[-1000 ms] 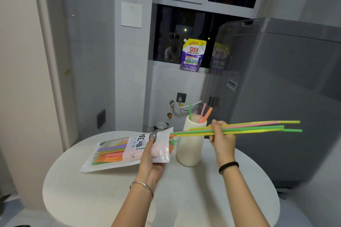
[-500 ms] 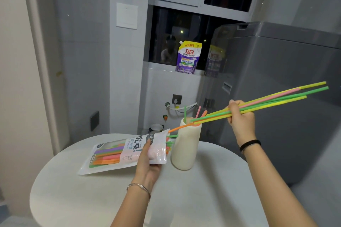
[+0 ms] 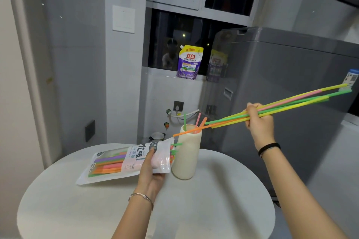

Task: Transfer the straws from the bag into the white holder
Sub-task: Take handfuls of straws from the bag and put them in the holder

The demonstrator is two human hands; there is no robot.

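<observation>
Straws (image 3: 291,103), long neon plastic ones, slant up-right from the gripping right hand (image 3: 260,124); leftward, the left hand (image 3: 151,174) clutches the clear plastic straw bag (image 3: 116,161) beside the tall white holder (image 3: 186,157).

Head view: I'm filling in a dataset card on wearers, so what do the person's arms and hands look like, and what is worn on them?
No sleeves or gloves show; both are bare down to the frame edge. A thin silver-coloured bangle circles the wrist of the left hand. A narrow black band sits on the wrist of the right hand. No rings are visible.
</observation>
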